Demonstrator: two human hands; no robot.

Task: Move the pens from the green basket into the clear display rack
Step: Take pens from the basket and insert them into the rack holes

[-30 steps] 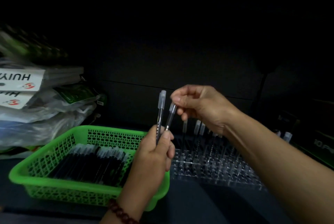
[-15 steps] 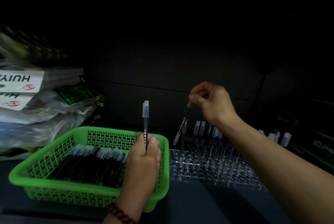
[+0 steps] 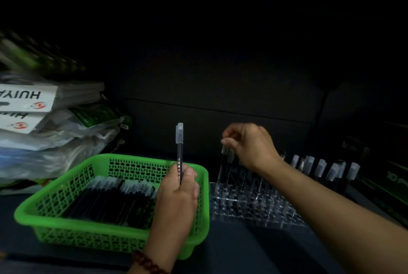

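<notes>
Over the rack (image 3: pixel 254 209), right hand (image 3: pixel 251 143) pinched a pen (image 3: pixel 223 159) upright; left hand (image 3: pixel 176 203), over the basket (image 3: pixel 88 240), gripped a spare (image 3: pixel 180 154) upright

A dark, flat shelf surface (image 3: pixel 231 251) carries everything here. The green basket (image 3: pixel 88 240) sits on it at the left front, and the clear display rack (image 3: pixel 254 209) stands just beside the basket's right wall. Behind the basket on the left, a heap of plastic-wrapped packages (image 3: pixel 44 147) rests on the surface. Dark boxes (image 3: pixel 393 185) stand at the far right.
</notes>
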